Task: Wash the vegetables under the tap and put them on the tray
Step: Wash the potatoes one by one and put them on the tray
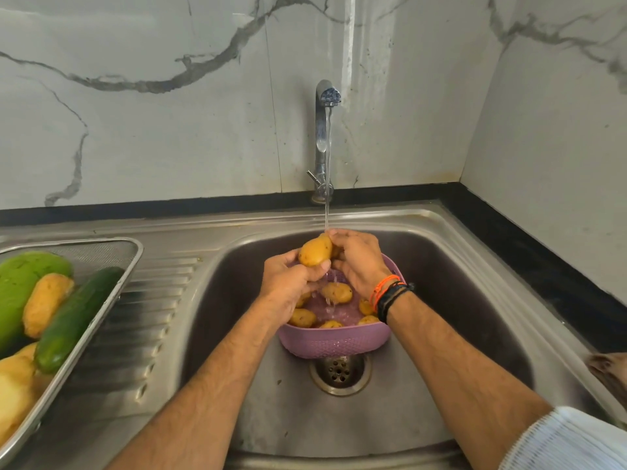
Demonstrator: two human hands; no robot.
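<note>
Water runs from the steel tap (323, 130) onto a yellow potato (315, 254) that I hold over the sink. My left hand (290, 283) cups the potato from below and my right hand (359, 261) grips its far end. Under my hands a purple perforated basket (334, 342) sits in the sink with several more potatoes (337, 292) in it. At the left a steel mesh tray (112, 247) rests on the drainboard, carrying a cucumber (73, 320), a green gourd (20, 286) and potatoes (45, 305).
The steel sink basin (458, 317) has its drain (339, 371) just in front of the basket. A ridged drainboard (152, 317) lies between tray and basin. Black counter edging (543, 266) runs along the marble wall. A brown object (610, 371) shows at the right edge.
</note>
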